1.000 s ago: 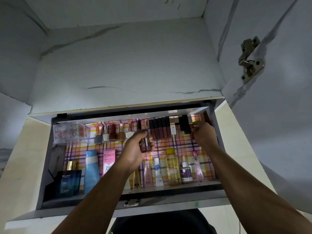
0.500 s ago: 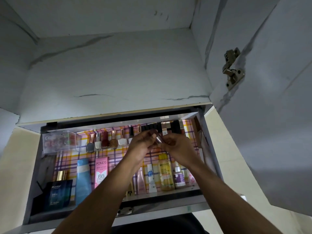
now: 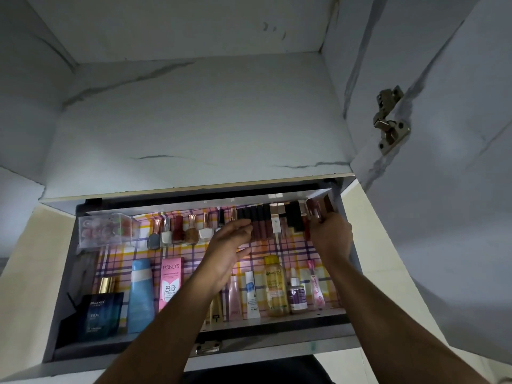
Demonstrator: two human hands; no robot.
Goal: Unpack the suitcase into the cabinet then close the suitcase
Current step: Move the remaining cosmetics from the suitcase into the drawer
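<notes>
Both hands reach into the cabinet among lipsticks.

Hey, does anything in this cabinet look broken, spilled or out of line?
Nothing spilled or toppled: the bottles and tubes stand in tidy rows on the checked liner. The only flaw is dark crack-like lines across the cabinet's back panel.
</notes>
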